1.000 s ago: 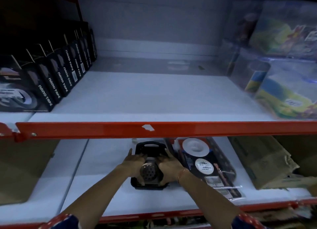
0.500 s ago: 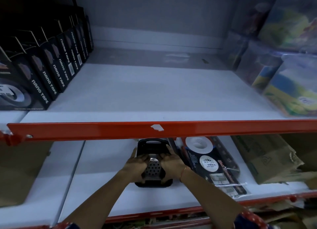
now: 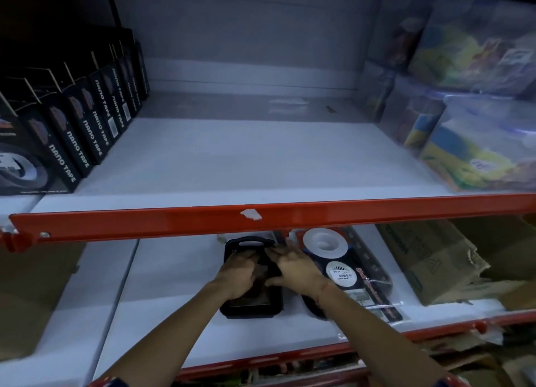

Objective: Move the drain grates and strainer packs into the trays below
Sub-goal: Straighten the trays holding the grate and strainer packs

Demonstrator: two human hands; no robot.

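Both my left hand and right hand pressed down into the black tray on the lower shelf, whether clenched on a grate I couldn't tell, with strainer packs just beside, so letting go seemed next.

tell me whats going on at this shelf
A person is reaching both hands onto the lower shelf. The left hand and right hand are pressed over a black tray, covering whatever lies inside it. Just right of it lies a strainer pack with a white round strainer showing. The upper shelf is bare in the middle, with nano tape boxes on its left.
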